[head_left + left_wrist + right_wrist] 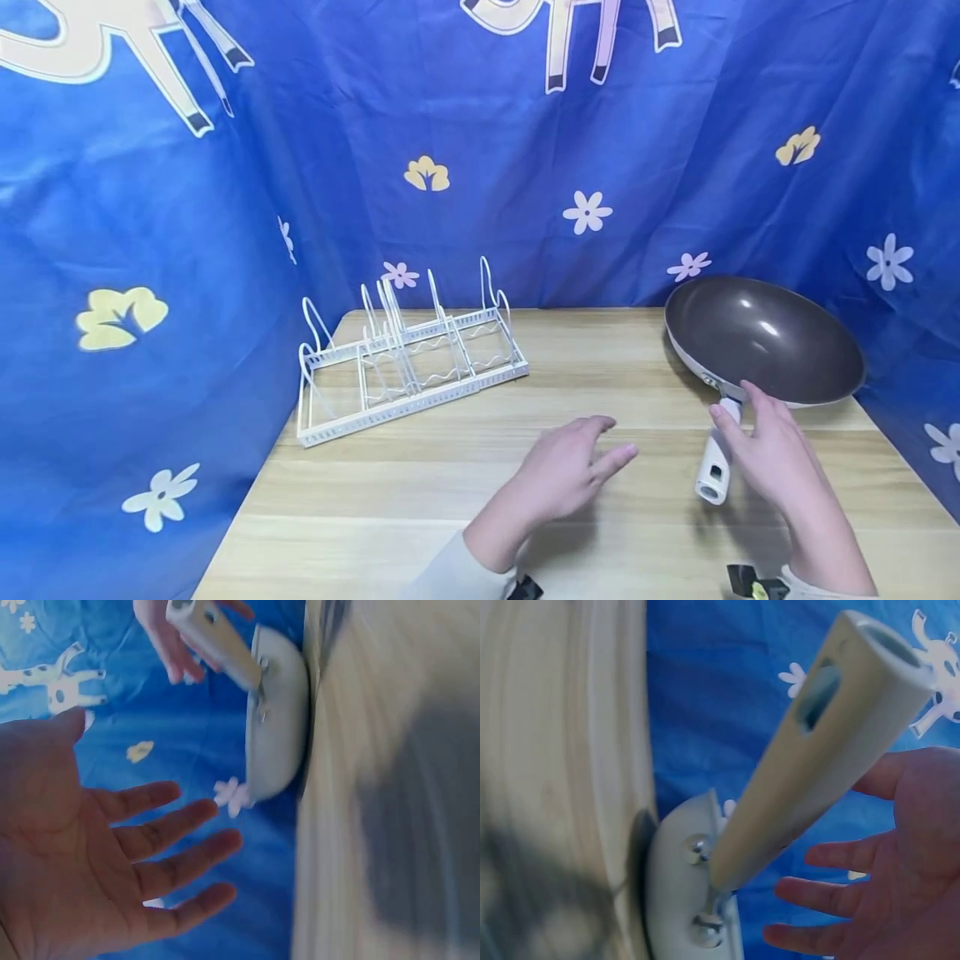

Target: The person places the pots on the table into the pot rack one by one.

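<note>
Right hand open beside pan handle, left hand hovering

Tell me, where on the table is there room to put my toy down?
The near edge of the table, in front of the left hand, is bare wood. So is the strip between the white rack and the pan. It is crowded on the right, where the right hand is beside the pan's handle.
</note>
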Demonstrator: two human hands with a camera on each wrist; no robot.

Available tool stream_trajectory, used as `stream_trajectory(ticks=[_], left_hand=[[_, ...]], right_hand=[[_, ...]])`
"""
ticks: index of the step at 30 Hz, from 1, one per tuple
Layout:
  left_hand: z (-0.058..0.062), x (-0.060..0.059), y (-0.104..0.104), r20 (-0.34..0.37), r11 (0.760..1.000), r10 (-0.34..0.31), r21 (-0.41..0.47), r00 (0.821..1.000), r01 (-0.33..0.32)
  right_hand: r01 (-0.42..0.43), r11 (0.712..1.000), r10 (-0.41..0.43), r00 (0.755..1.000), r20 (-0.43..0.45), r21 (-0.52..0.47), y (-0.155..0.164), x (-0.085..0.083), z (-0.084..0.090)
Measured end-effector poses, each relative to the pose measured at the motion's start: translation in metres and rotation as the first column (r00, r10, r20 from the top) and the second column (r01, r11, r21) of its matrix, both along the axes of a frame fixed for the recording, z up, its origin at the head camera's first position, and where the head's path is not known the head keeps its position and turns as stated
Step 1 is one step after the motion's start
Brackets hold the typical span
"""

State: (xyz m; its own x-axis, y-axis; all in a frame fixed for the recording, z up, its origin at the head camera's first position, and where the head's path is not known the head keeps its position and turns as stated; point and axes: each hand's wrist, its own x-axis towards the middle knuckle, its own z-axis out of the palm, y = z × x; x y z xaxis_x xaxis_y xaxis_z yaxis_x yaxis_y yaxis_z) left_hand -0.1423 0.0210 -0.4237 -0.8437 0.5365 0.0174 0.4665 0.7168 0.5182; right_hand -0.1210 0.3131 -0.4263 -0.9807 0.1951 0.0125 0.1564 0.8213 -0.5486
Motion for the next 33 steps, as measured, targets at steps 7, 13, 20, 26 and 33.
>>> stream_trajectory(ticks=[7, 13, 20, 26, 33], left_hand=[[-0.012, 0.001, 0.044, 0.287, 0.968, -0.109, 0.248, 0.952, 0.036], [-0.024, 0.016, 0.087, 0.556, 0.879, -0.244, 0.473, 0.794, -0.061], [-0.042, 0.007, 0.108, 0.72, 0.721, -0.431, 0.637, 0.545, -0.272], [-0.052, -0.005, 0.111, 0.763, 0.654, -0.528, 0.645, 0.373, -0.395], [-0.057, -0.01, 0.114, 0.77, 0.662, -0.566, 0.637, 0.293, -0.395]], right_hand=[[-0.004, 1.0, 0.005, 0.998, 0.059, -0.03, 0.005, -0.003, -0.012], [-0.009, 1.0, 0.01, 1.0, 0.028, -0.019, 0.004, -0.001, -0.021], [0.006, 0.999, -0.007, 1.0, -0.022, -0.046, -0.001, 0.002, -0.03], [0.033, 0.993, -0.037, 0.999, -0.032, -0.117, -0.002, 0.001, -0.035], [0.093, 0.923, -0.047, 0.99, 0.129, -0.374, 0.016, -0.014, -0.04]])
